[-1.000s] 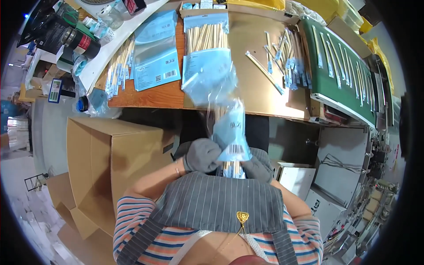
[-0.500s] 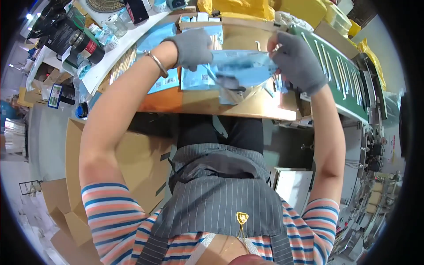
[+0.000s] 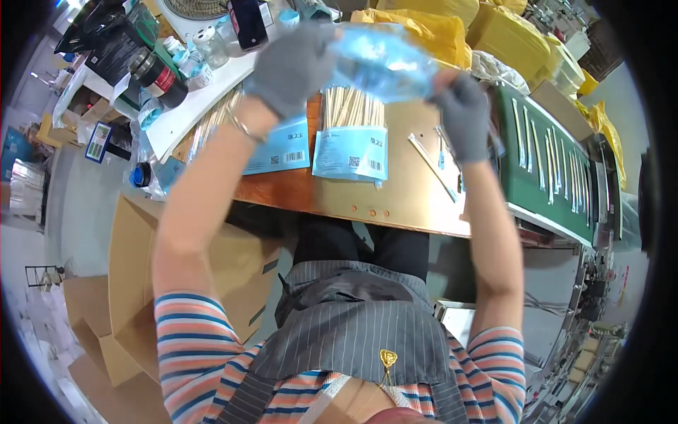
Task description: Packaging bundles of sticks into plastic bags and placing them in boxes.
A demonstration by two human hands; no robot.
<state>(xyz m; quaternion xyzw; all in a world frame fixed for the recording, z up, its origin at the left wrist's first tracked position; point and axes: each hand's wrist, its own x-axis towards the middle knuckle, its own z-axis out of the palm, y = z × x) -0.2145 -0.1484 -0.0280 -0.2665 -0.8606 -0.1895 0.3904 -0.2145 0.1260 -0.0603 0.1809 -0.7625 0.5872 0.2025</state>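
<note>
A shiny blue plastic pouch is stretched between my hands above the far part of the workbench, smeared by motion. My left hand, in a grey fingerless glove, is closed on its left end. At the other end, my gloved right hand has its fingers pinched on the edge. Nearer me lies a blue pouch with thin wooden sticks poking out of its top. Another blue pouch lies to its left, partly behind my left forearm. A thin wrapped stick rests on the bench at right.
On the right, wrapped sticks lie in rows on a green surface. Yellow bags line the back. A black flask, glass jars and a phone stand on a white shelf at left. An open cardboard box sits below.
Both hands have lifted the blue pouch farther up and away, uncovering the stick-filled pouch below it. My view has shifted, so the bench appears lower.
</note>
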